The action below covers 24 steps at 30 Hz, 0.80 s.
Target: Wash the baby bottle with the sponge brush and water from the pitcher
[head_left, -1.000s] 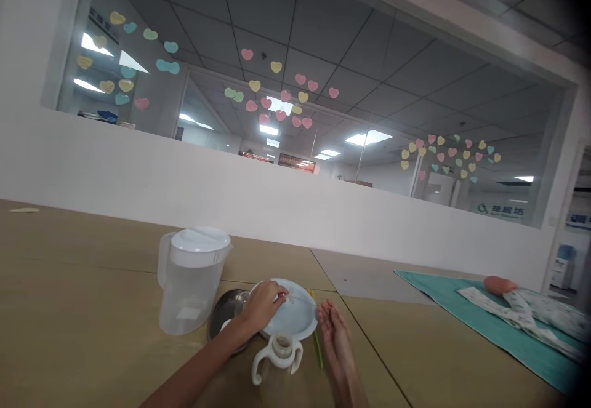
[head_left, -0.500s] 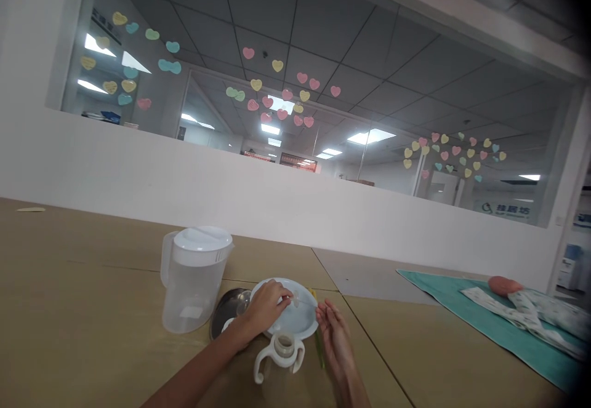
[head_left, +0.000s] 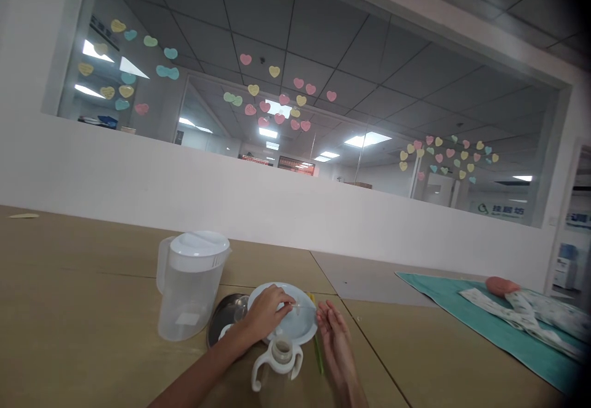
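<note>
My left hand (head_left: pixel 270 312) is over the white basin (head_left: pixel 302 331), its thumb and fingertips pinched on a thin, pale straw-like piece (head_left: pixel 302 305). That piece reaches across toward the fingertips of my right hand (head_left: pixel 337 343); whether it touches them I cannot tell. My right hand lies palm up, fingers stretched out, at the basin's right side. In front of the basin stands a baby bottle (head_left: pixel 281 349), uncapped, with two white handles. Under my left wrist, a round metal tray (head_left: pixel 217 322) holds a clear cap (head_left: pixel 241 309) and a small white part, partly hidden.
A lidded translucent pitcher (head_left: pixel 191 291) stands left of the tray. Beside my right hand lies a slim yellow-green stick-like thing (head_left: pixel 318 356). A teal cloth (head_left: pixel 434 288) on the right carries patterned fabric (head_left: pixel 545 312) and a reddish-orange object (head_left: pixel 502 286). Behind the table rises a white wall (head_left: pixel 268 205).
The view has tilted up and shifted slightly. My hands keep nearly the same pose over and beside the basin, the left still pinching the thin piece.
</note>
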Each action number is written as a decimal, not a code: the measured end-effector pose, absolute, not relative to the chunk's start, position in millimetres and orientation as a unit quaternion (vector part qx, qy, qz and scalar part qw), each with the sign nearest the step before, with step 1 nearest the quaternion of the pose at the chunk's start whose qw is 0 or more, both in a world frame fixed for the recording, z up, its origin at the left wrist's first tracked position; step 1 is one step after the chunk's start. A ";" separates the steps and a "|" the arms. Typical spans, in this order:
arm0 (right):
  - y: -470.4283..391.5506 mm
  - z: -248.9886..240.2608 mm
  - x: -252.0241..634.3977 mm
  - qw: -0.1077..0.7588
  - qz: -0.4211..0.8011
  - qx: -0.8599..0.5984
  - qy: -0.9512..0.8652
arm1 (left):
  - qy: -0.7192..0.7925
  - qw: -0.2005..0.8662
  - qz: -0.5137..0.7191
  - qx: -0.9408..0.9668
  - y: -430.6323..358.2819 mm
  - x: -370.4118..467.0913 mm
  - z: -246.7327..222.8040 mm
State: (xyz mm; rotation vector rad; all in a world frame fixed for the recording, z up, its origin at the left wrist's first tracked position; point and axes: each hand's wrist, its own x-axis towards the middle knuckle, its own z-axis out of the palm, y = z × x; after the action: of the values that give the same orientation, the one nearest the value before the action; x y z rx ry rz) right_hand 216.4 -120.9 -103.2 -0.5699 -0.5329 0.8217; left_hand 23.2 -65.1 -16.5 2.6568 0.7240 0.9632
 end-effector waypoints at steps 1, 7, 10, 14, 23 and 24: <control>-121.3 -103.1 215.0 0.841 0.387 -0.275 -0.260 | 0.242 0.109 0.327 0.907 -65.6 23.8 -17.0; -120.1 -103.7 212.0 0.848 0.366 -0.282 -0.259 | 0.235 0.095 0.326 0.911 -72.1 25.3 -16.0; -120.5 -103.1 212.9 0.847 0.364 -0.289 -0.257 | 0.237 0.092 0.320 0.912 -74.4 25.0 -12.4; -122.8 -101.6 213.0 0.836 0.367 -0.297 -0.280 | 0.247 0.084 0.307 0.915 -71.8 23.9 -9.6; -124.2 -99.5 208.7 0.817 0.382 -0.314 -0.298 | 0.263 0.094 0.332 0.901 -68.3 23.4 -9.8; -124.0 -99.2 208.5 0.819 0.385 -0.311 -0.291 | 0.262 0.101 0.333 0.900 -68.4 23.8 -10.3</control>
State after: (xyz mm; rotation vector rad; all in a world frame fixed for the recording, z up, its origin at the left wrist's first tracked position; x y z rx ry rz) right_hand 208.5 -124.0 -99.2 -0.6625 -0.6207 0.8195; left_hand 23.8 -68.4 -10.3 2.6590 0.7740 0.9824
